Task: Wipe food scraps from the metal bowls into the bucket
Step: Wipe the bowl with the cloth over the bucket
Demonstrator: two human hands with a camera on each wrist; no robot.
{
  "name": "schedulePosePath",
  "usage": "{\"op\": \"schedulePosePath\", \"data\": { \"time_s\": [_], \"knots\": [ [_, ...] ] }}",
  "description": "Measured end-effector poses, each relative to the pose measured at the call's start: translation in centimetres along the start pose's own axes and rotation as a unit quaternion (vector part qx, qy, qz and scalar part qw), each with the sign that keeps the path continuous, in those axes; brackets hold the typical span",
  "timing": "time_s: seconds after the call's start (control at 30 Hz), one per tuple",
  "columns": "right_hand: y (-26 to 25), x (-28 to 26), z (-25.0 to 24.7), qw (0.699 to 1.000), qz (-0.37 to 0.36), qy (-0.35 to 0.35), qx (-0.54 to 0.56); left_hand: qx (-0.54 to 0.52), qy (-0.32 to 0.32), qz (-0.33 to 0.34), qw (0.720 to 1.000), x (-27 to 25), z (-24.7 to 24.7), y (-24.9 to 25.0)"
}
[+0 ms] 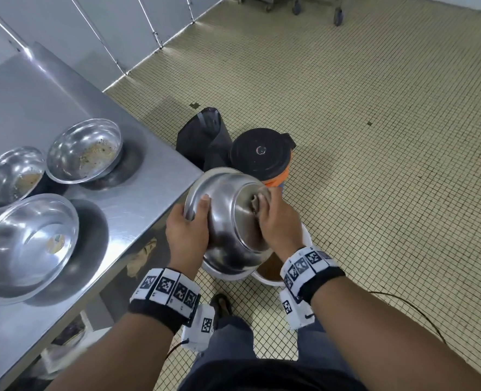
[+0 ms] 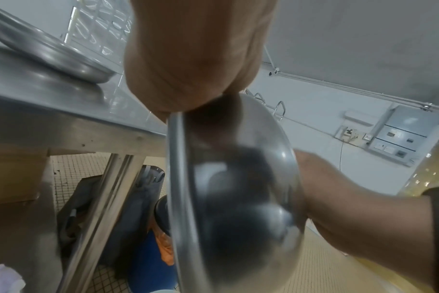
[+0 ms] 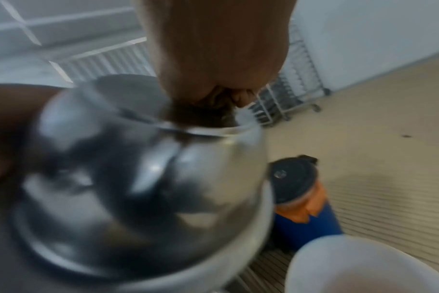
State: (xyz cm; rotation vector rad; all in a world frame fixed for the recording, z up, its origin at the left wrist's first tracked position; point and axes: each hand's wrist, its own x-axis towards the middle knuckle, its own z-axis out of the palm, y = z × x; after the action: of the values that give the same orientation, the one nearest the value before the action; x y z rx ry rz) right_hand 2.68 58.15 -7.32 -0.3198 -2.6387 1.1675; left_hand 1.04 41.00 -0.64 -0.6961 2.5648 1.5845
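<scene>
I hold a metal bowl [image 1: 228, 235] tipped over, its underside toward me, above a white bucket [image 1: 266, 280] on the floor. My left hand [image 1: 188, 224] grips the bowl's rim on the left, thumb on the outside wall. My right hand [image 1: 277, 218] has bent fingers on the bowl's base ring. The left wrist view shows the bowl [image 2: 238, 208] edge-on under my left hand [image 2: 188, 59]. In the blurred right wrist view my right hand [image 3: 218, 49] meets the base of the bowl [image 3: 138, 188], beside the bucket's rim [image 3: 311, 251]. The bowl's inside is hidden.
The steel table [image 1: 137, 204] at left bears three more metal bowls: two soiled ones [image 1: 84, 150] [image 1: 10, 176] and one nearly clean [image 1: 27, 244]. Beyond the bucket stand a black-lidded blue bin [image 1: 261, 153] and a black bag [image 1: 202, 139]. Tiled floor lies to the right.
</scene>
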Motion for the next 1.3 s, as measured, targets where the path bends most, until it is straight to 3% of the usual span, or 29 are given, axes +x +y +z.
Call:
{"op": "schedulePosePath", "data": {
  "time_s": [0.1, 0.23, 0.33, 0.4, 0.5, 0.57, 0.63, 0.73, 0.83, 0.9, 1.03, 1.1, 1.2, 1.3],
  "knots": [
    [0.1, 0.4, -0.3, 1.000, 0.009, 0.006, -0.025, 0.016, 0.018, -0.005, 1.000, 0.2, 0.0, 0.0],
    [-5.2, -0.4, -0.1, 0.991, -0.129, 0.016, 0.035, 0.003, 0.038, 0.001, 0.999, 1.1, 0.7, 0.2],
    [-5.8, -1.3, 0.4, 0.976, -0.217, 0.031, -0.018, -0.009, 0.047, 0.010, 0.999, 1.3, 1.0, 0.9],
    [-3.6, -1.1, 0.2, 0.987, -0.159, 0.021, -0.013, 0.002, 0.054, 0.004, 0.999, 1.4, 0.7, 1.3],
    [0.0, -0.1, -0.4, 1.000, -0.009, 0.001, -0.026, 0.003, 0.054, 0.000, 0.999, 1.4, 0.2, 1.3],
    [0.6, 0.7, -0.6, 0.999, 0.025, 0.006, -0.048, 0.001, 0.052, -0.007, 0.999, 1.5, 0.1, 1.1],
    [-1.0, 1.0, -0.6, 0.999, -0.019, 0.017, -0.030, -0.014, 0.049, -0.016, 0.999, 1.5, 0.4, 1.1],
    [-4.8, 0.2, 0.1, 0.986, -0.166, 0.007, -0.010, -0.022, 0.053, -0.012, 0.998, 1.5, 0.9, 1.4],
    [-4.5, -1.0, 0.8, 0.967, -0.252, 0.010, -0.018, -0.035, 0.060, -0.014, 0.998, 2.0, 0.6, 1.7],
    [-1.8, -1.3, 0.6, 0.979, -0.204, -0.001, -0.019, -0.032, 0.061, -0.012, 0.998, 2.5, 0.1, 1.8],
    [3.2, -1.7, 0.2, 0.997, -0.006, -0.025, -0.072, -0.019, 0.070, 0.000, 0.997, 2.9, -0.7, 1.6],
    [3.1, -1.3, -0.1, 0.998, 0.010, -0.015, -0.062, -0.021, 0.078, -0.004, 0.997, 2.9, -0.6, 1.6],
    [-1.1, -1.0, 0.0, 0.994, -0.105, 0.011, -0.006, -0.039, 0.085, -0.015, 0.996, 2.6, 0.1, 1.7],
    [-4.2, -1.3, 0.3, 0.963, -0.266, 0.036, -0.001, -0.048, 0.078, -0.003, 0.996, 2.5, 0.6, 2.0]
  ]
}}
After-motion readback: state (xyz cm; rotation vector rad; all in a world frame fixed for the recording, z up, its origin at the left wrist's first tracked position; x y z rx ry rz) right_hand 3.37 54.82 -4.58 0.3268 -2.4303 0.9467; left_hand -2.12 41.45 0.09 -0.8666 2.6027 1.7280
